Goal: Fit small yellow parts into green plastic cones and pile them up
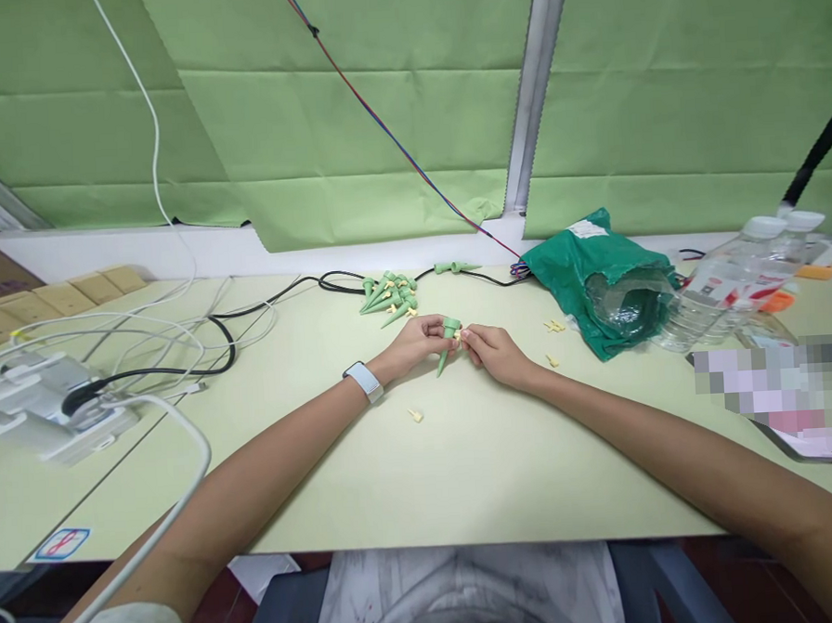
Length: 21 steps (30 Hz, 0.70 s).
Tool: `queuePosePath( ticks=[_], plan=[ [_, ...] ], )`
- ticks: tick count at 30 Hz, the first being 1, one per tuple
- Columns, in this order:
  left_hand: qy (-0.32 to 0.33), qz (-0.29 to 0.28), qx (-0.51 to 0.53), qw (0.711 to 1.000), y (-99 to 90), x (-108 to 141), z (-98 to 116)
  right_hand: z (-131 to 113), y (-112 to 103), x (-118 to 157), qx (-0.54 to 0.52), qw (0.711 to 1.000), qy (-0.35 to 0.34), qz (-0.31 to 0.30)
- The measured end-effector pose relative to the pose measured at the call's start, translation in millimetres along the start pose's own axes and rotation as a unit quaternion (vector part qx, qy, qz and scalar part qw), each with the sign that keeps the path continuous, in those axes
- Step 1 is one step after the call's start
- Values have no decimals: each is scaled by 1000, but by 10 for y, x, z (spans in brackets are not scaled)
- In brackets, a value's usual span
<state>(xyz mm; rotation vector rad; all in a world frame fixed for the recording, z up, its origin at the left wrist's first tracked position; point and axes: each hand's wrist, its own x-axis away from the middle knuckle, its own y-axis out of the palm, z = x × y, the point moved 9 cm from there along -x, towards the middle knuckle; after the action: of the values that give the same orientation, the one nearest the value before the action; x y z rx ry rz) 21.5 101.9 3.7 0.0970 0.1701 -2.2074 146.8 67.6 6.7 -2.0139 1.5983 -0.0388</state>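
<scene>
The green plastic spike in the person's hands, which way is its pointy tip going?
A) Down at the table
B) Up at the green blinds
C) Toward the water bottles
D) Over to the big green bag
A. The green plastic spike is held between the left hand and the right hand, and its narrow tip aims down at the table.

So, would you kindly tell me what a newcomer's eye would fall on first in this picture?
Probably the green plastic spike held between the left hand and right hand, near the middle of the pale desk. Just beyond lies a heap of similar green spikes, and further right sits a crumpled green plastic bag.
</scene>
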Motion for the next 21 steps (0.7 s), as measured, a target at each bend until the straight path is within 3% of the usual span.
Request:
queuePosePath(
  ticks=[9, 21],
  plan=[
    [-8, -2, 25, 1000, 47, 26, 77, -213, -58, 63, 117, 990, -70, 36],
    [8, -2, 4, 1000, 11, -7, 29, -67, -44, 33, 20, 999, -24, 17]
  ],
)
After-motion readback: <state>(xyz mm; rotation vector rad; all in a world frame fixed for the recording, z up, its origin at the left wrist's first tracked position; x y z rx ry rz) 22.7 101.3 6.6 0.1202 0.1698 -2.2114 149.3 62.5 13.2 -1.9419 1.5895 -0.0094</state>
